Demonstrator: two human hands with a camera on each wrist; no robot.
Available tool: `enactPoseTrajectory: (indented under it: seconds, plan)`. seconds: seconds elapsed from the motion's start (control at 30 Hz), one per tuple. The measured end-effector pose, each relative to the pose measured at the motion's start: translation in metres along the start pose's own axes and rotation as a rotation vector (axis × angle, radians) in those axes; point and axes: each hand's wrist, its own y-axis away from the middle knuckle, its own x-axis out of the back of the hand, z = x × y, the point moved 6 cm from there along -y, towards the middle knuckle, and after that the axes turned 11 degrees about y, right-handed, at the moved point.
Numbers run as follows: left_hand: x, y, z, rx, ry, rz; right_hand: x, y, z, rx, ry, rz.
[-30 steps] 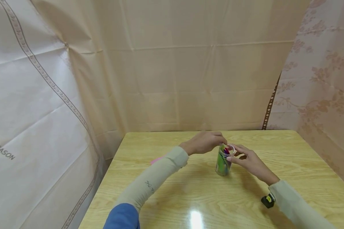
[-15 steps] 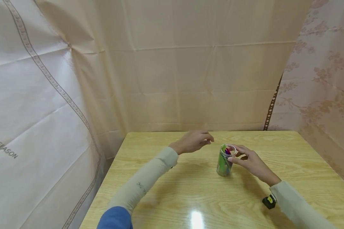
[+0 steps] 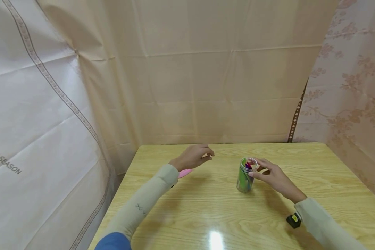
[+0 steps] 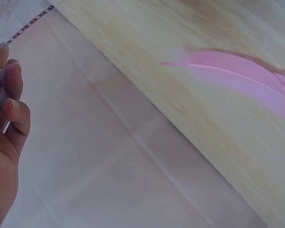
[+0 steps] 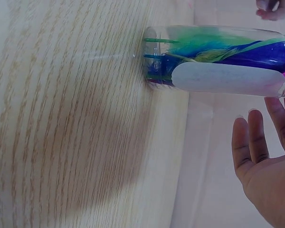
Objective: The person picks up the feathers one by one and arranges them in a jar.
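Observation:
A clear jar (image 3: pixel 243 184) stands upright on the table with green, blue and purple feathers (image 5: pixel 213 47) inside. A white label (image 5: pixel 228 80) shows on its side in the right wrist view. My right hand (image 3: pixel 273 177) grips the jar near its mouth, thumb on the near side and fingers behind the rim. Loosely bent and holding nothing, the fingers of my left hand (image 3: pixel 192 157) are above the table, left of the jar. A pink feather (image 4: pixel 242 76) lies on the table; in the head view the left wrist and sleeve partly cover it.
The wooden table (image 3: pixel 218 208) reaches back to a beige cloth hanging (image 3: pixel 187 86). A white printed cloth (image 3: pixel 43 139) hangs at the left and a floral one (image 3: pixel 356 86) at the right. A small black device (image 3: pixel 293 220) sits by the right sleeve.
My left hand has drawn away from the jar's mouth and moved left, near the pink feather. My right hand and the jar have stayed in place.

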Motion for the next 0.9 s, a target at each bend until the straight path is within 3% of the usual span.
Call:
enactPoseTrajectory:
  seconds: [0.3, 0.9]
  plan:
    - [0.005, 0.037, -0.02, 0.06, 0.048, 0.024, 0.0, -0.001, -0.001, -0.002, 0.005, 0.005]
    - [0.006, 0.103, -0.05, 0.194, -0.013, 0.029, 0.001, 0.001, 0.0, 0.0, 0.021, 0.003]
